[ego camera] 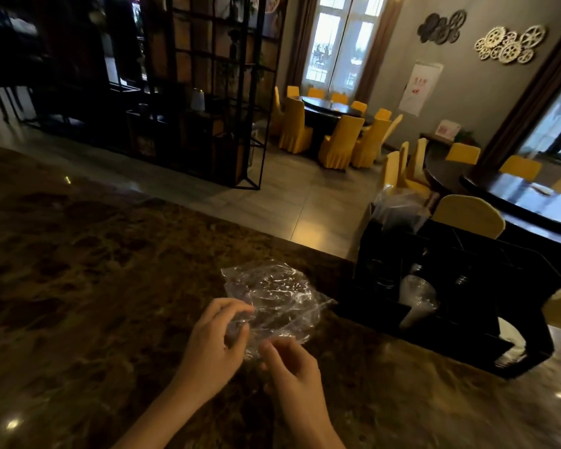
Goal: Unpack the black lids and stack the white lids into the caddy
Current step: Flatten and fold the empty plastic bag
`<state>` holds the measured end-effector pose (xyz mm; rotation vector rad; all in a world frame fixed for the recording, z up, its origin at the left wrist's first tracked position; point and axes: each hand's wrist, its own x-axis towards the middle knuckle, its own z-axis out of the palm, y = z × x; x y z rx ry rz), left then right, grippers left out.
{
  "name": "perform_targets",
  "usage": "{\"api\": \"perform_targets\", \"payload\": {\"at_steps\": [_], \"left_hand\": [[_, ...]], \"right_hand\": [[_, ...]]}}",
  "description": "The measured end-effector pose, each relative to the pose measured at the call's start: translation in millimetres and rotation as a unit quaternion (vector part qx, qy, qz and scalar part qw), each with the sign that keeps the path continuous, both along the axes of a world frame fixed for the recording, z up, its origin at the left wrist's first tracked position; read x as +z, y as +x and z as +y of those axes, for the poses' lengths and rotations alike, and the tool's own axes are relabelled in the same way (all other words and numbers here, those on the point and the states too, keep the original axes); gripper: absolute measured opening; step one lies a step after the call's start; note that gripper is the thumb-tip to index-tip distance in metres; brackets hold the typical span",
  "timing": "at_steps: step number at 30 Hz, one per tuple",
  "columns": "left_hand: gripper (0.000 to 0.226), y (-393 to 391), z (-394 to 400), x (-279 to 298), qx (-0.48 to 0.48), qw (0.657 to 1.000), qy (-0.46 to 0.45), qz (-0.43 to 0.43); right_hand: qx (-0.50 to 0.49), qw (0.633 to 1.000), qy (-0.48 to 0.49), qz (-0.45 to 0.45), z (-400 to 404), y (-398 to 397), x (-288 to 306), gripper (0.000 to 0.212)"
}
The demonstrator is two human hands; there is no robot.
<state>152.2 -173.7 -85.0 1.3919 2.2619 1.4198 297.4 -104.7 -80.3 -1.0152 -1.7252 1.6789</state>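
Note:
A crumpled clear plastic bag [272, 296] lies on the brown marble counter [94, 286]. My left hand [212, 341] pinches its near left edge, and my right hand [289, 367] grips its near edge just beside it. I cannot tell what the bag holds. To the right stands the black caddy [467, 332] with several compartments. A stack of white lids [416, 299] leans in one front compartment. A dark stack wrapped in clear plastic [399, 210] rises from the caddy's back left corner.
The counter's far edge runs diagonally from the left down toward the caddy. Beyond it lie a tiled floor, a black metal lattice shelf [208, 92], dark round tables and several yellow-covered chairs [340, 140].

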Motion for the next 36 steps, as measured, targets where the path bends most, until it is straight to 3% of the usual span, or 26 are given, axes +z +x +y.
{"api": "perform_targets", "payload": {"at_steps": [3,7,10,15,19,24,28,32,36], "left_hand": [[0.021,7.2,-0.3,-6.8,0.006,1.0,0.0,-0.02],[0.016,11.3,0.9,-14.7,-0.001,0.999,-0.005,-0.052],[0.016,10.2,4.1,-19.7,-0.029,0.995,0.021,-0.093],[0.009,-2.4,20.9,-34.2,-0.001,0.978,0.002,-0.209],[0.016,-23.0,46.8,-40.9,0.052,0.931,-0.009,-0.361],[0.028,-50.2,77.3,-42.5,0.067,0.813,-0.014,-0.578],[0.036,-60.8,88.4,-48.9,0.081,0.815,-0.017,-0.573],[0.033,-64.1,90.4,-52.5,0.088,0.817,-0.004,-0.57],[0.026,-62.7,89.6,-54.8,0.091,0.809,0.019,-0.581]], "right_hand": [[0.001,0.999,-0.031,0.022,-5.8,-0.4,-4.1,0.017],[-0.017,1.0,0.014,0.02,-16.8,2.7,-12.2,0.03],[-0.053,0.997,0.062,0.007,-18.7,2.4,-20.5,0.012],[-0.068,0.995,0.064,-0.027,-20.7,9.0,-30.9,0.031],[-0.084,0.996,0.021,-0.03,-22.9,17.3,-36.6,0.039],[-0.095,0.995,-0.001,0.007,-22.9,32.0,-39.8,0.022],[-0.096,0.995,-0.003,0.027,-19.4,46.3,-48.3,0.019],[-0.086,0.996,-0.003,0.019,-15.8,62.0,-55.9,0.038],[-0.078,0.997,-0.004,0.001,-15.1,73.9,-52.0,0.03]]}}
